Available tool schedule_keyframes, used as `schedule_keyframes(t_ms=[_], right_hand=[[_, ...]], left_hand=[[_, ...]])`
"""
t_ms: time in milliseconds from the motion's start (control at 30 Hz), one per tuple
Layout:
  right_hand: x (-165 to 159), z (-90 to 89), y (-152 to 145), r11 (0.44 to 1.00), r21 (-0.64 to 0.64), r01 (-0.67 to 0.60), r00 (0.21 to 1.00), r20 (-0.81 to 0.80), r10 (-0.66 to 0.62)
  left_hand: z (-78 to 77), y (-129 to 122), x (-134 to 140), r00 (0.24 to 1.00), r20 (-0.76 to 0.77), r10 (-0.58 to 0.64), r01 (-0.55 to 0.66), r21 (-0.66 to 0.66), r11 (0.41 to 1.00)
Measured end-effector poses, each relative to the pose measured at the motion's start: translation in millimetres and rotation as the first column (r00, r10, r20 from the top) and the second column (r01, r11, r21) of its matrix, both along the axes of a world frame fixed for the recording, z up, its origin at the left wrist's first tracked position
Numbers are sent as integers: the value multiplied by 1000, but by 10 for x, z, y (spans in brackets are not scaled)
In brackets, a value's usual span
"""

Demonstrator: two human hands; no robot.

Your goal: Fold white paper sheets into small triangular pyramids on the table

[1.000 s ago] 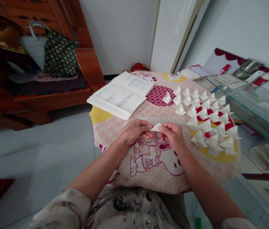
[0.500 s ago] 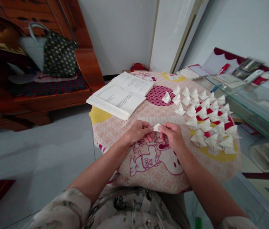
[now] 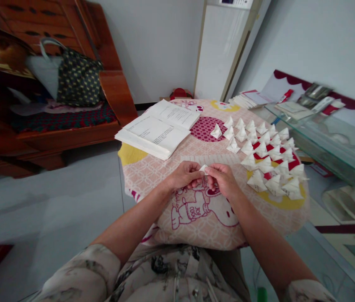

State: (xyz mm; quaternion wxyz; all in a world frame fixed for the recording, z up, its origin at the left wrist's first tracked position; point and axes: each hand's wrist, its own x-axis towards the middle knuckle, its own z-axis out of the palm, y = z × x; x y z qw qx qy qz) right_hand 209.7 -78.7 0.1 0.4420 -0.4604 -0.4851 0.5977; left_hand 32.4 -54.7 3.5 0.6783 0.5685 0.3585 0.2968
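Observation:
Between my two hands, over the near middle of the cloth-covered table (image 3: 152, 184), is a small folded white paper (image 3: 203, 168). My left hand (image 3: 185, 174) pinches its left side between thumb and fingers. The thumb and fingers of my right hand (image 3: 221, 178) close on its right side, and the fingertips almost meet. Much of the paper is hidden behind the fingers. To the right, several folded paper pieces (image 3: 262, 149) with pointed tips stand in rows. A thick open book (image 3: 161, 128) with printed pages lies beyond my left hand.
A glass shelf (image 3: 325, 138) with small items adjoins the table's right side. Papers (image 3: 249, 100) are stacked at the far right edge. On the left, a wooden bench (image 3: 117, 96) holds a patterned bag (image 3: 79, 79). A white cabinet-like unit (image 3: 221, 50) stands behind the table.
My hands have drawn slightly closer together around the folded paper, and less of it shows. The view has shifted a little, so the paper rows appear farther left.

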Motion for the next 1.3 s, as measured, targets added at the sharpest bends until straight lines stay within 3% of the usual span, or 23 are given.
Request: schedule_keyframes(t_ms=[167, 433, 867, 1300], right_hand=[[-24, -12, -48, 997, 24, -68, 997, 28, 67], [-47, -110, -123, 999, 48, 14, 999, -35, -12], [-125, -160, -187, 996, 60, 61, 989, -142, -52], [-103, -222, -151, 992, 75, 105, 987, -126, -95]], left_hand=[[-37, -5, 9, 997, 77, 18, -18, -8, 1000], [-23, -93, 54, 996, 59, -66, 62, 58, 996], [-80, -158, 69, 988, 152, 29, -16, -85, 996], [-124, -170, 68, 985, 171, -7, 9, -12, 1000]])
